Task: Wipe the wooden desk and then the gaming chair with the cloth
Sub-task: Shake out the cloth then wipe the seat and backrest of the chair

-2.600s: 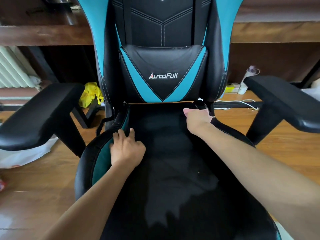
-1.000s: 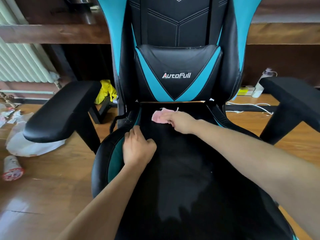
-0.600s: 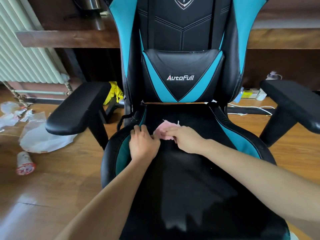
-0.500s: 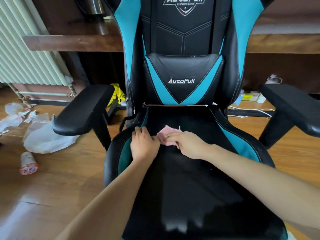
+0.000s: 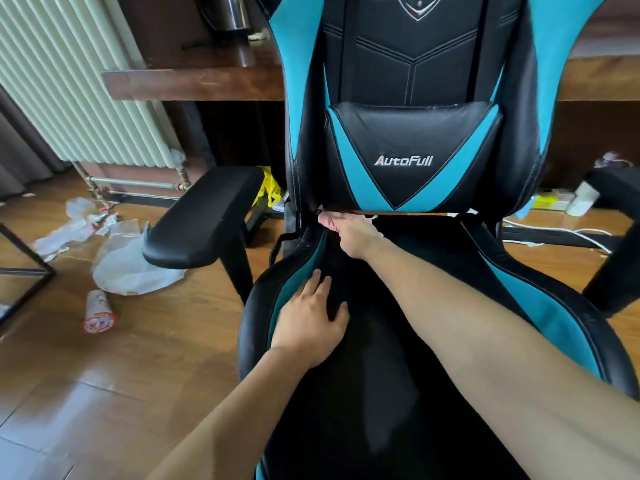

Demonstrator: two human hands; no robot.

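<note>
Left hand lies spread flat on the gaming chair seat, right hand with its grip curled over the pink cloth, shoved in the rear crease under the lumbar pillow.

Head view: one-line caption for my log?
Left hand rests flat on the seat of the black-and-teal leather gaming chair; right hand reaches into its rear crease.

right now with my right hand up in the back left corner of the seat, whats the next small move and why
Probably sweep the right hand rightward along the crease under the lumbar cushion. It sits at the crease's left end, fingers curled, any cloth hidden beneath, and the rest of the crease lies to its right. The left hand lies flat on the left bolster.
</note>
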